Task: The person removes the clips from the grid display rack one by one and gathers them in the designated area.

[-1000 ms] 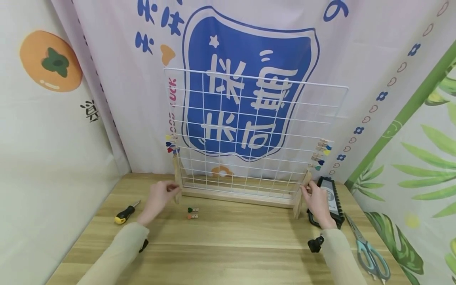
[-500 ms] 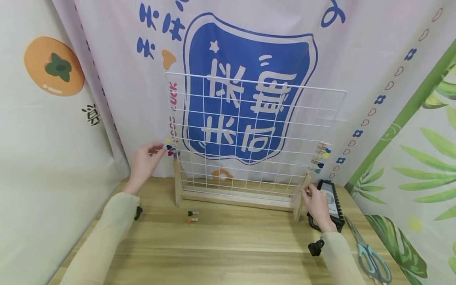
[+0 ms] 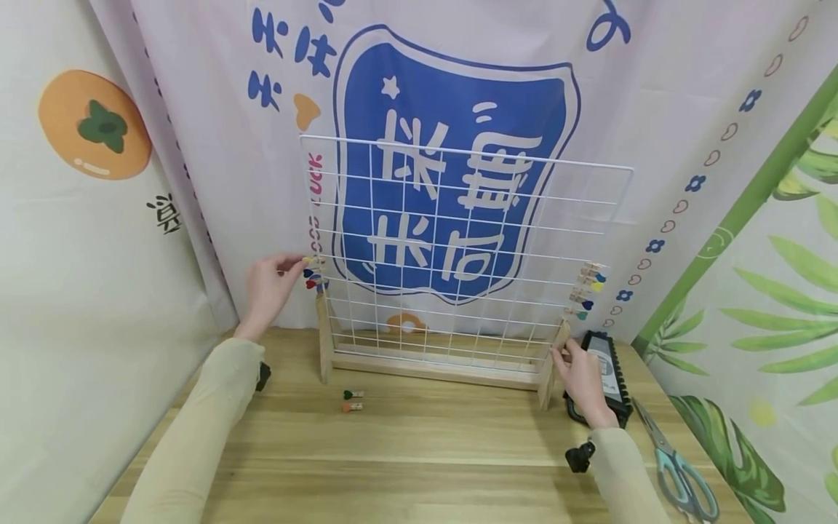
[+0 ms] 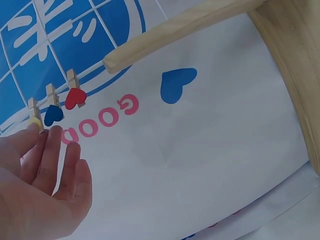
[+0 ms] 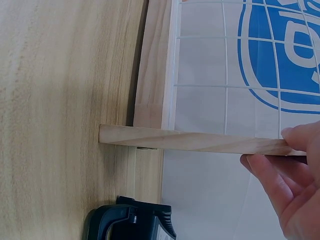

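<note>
A white wire grid panel [image 3: 468, 152] stands upright in a wooden stand [image 3: 432, 370]. My left hand [image 3: 267, 292] is at the grid's left edge, thumb and fingertips pinching the clothespin with a yellow heart [image 4: 35, 121]. Beside it, clothespins with a blue heart [image 4: 53, 115] and a red heart [image 4: 75, 98] are clipped in a row on the edge wire. With thumb and fingers my right hand [image 5: 295, 175] grips the upper part of the stand's right upright [image 5: 200, 140]. Several heart clothespins [image 3: 583, 297] hang on the grid's right edge, above that hand.
Two more clothespins, one with a green heart [image 3: 349, 394] and one with an orange heart [image 3: 348, 407], lie on the wooden table [image 3: 419, 451] before the stand. A black case [image 3: 609, 367] and scissors [image 3: 681, 466] lie at the right. Printed curtains close in the back.
My left hand has left the stand's left upright, risen to the clips on the grid's left edge and taken hold of the yellow-heart clothespin. My right hand stays on the right upright.
</note>
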The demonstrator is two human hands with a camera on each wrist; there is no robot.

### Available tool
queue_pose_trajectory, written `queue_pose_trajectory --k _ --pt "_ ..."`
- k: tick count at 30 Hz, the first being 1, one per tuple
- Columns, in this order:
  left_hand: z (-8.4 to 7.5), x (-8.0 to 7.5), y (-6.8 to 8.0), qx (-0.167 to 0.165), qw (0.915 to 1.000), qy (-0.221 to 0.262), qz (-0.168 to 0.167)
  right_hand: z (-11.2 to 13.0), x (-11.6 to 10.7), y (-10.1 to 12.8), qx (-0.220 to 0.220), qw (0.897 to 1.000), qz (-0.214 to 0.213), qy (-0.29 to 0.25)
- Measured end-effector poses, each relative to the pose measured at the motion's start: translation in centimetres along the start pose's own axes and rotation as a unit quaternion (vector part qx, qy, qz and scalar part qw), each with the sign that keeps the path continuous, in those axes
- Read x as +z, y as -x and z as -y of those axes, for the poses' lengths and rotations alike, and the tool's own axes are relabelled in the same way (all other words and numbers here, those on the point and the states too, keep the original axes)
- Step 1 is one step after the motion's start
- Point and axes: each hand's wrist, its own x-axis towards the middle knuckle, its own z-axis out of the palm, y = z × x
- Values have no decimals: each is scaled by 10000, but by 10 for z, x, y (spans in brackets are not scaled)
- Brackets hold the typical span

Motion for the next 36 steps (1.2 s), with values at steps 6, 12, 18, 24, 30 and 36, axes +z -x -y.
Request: queue_pose_trajectory --k 6,12,18,24,30,36 --pt "0 -1 -2 31 10000 -52 -40 0 0 0 -1 10000 2 20" --pt "1 -7 -2 95 9996 42 -251 2 0 0 80 9999 98 15" --pt "6 -14 2 101 9991 192 -363 2 0 -1 127 9998 134 38" --pt "8 -13 19 -205 9995 139 -185 0 0 0 172 9997 143 36" --pt "10 -5 46 -519 9970 284 494 -1 0 0 124 9999 120 4" --pt "19 12 78 -383 9945 225 946 -2 1 -2 161 9998 138 -19"
